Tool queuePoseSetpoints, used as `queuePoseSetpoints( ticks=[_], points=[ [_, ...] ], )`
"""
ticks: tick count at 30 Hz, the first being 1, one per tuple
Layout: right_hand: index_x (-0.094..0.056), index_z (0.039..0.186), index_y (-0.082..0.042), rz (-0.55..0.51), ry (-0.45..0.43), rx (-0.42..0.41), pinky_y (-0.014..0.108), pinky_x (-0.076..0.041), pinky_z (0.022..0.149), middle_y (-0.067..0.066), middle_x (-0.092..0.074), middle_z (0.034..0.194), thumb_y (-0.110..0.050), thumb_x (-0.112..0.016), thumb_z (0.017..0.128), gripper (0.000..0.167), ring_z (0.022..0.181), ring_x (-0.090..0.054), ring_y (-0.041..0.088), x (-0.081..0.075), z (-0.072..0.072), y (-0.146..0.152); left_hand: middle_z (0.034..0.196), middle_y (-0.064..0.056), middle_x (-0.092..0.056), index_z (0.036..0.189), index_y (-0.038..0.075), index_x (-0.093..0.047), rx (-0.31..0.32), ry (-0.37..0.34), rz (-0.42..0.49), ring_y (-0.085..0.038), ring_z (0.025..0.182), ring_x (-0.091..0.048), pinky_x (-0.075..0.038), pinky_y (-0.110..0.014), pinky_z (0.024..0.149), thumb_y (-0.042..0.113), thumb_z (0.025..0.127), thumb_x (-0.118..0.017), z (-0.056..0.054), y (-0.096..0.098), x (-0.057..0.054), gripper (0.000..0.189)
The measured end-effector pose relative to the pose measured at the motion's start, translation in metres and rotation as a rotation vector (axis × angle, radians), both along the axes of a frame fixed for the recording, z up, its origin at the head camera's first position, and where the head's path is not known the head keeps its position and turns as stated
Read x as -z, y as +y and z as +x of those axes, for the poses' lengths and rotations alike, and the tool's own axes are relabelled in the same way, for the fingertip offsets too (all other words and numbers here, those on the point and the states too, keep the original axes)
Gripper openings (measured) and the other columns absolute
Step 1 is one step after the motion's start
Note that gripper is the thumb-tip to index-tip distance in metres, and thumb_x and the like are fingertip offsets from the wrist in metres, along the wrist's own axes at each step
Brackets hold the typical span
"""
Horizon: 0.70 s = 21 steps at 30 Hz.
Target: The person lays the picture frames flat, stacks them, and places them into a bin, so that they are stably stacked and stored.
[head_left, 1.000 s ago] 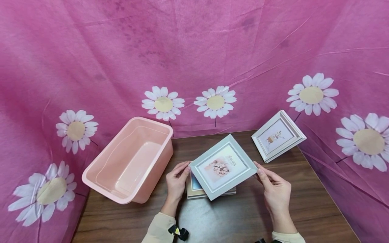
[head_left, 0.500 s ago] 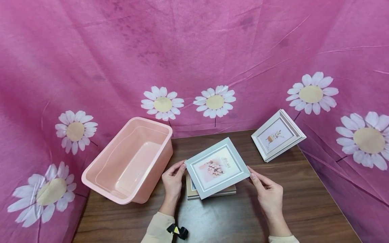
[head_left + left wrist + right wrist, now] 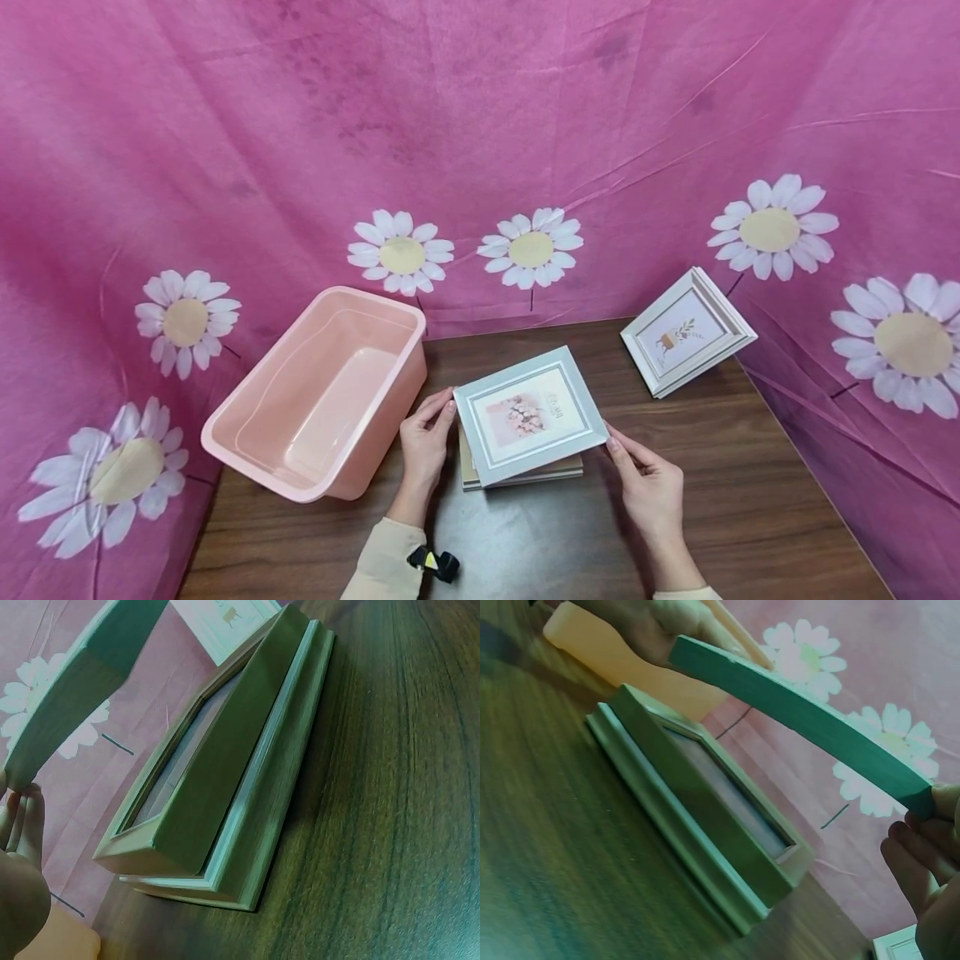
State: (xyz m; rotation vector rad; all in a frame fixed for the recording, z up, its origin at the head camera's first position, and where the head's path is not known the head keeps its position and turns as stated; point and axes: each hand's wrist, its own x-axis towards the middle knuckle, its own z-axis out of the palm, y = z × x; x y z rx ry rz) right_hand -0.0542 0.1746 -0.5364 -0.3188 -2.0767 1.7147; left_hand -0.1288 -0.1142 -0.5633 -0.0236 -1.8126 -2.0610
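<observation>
Between both hands is a pale blue-grey picture frame [image 3: 528, 415] with a pink flower print, raised and tilted above a stack of frames. My left hand [image 3: 424, 450] pinches its left corner between thumb and fingers. At the right corner, my right hand [image 3: 654, 492] pinches it likewise. Under it lie two stacked picture frames, a tan picture frame [image 3: 217, 776] on top of a pale picture frame [image 3: 281, 776] with stepped edges. Both wrist views show a gap between the held frame and the stack. From the head view, the stack is mostly hidden.
A pink plastic bin [image 3: 386, 421] stands left of my left hand. Behind my right hand, a white picture frame [image 3: 678, 333] with a plant print stands propped up on the wooden table [image 3: 750, 500]. Pink cloth [image 3: 480, 125] with daisies hangs around the back and sides.
Both hands have moved left and turned the held frame slightly, its right corner coming lower. It now covers more of the stack. The bin and the propped frame have stayed put.
</observation>
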Motion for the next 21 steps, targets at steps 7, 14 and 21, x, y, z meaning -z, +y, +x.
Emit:
queuePoseSetpoints(
  ticks=[7,14,21],
  points=[
    [-0.082,0.113,0.005,0.025,-0.024,0.014,0.006,-0.055,0.077,-0.03,-0.075,0.1,0.003,-0.075,0.098,0.017,0.093,-0.072,-0.013,0.005,0.005,-0.011,0.12,-0.044,-0.068,0.123,-0.019,-0.07,-0.006,0.013,-0.031,0.004,0.109,-0.07,-0.056,-0.011,0.097,-0.012,0.097,-0.068,-0.002,-0.002,0.002,0.027],
    [-0.083,0.111,0.003,0.084,-0.035,0.065,0.006,-0.054,0.068,-0.026,-0.075,0.099,0.002,-0.075,0.098,0.016,0.083,-0.072,-0.013,0.012,0.008,-0.018,0.122,-0.044,-0.067,0.126,-0.02,-0.068,0.009,0.019,-0.056,0.004,0.111,-0.068,-0.055,-0.01,0.099,-0.012,0.099,-0.066,-0.004,-0.004,0.004,0.028],
    [-0.081,0.115,0.004,0.08,-0.07,0.064,0.004,-0.054,0.073,0.02,-0.079,0.109,-0.003,-0.075,0.1,0.018,0.09,-0.068,-0.019,0.015,0.01,-0.024,0.124,-0.042,-0.068,0.127,-0.018,-0.069,0.027,0.019,-0.092,0.002,0.113,-0.068,-0.055,-0.012,0.099,-0.013,0.099,-0.065,-0.007,-0.007,0.007,0.029]
  ],
)
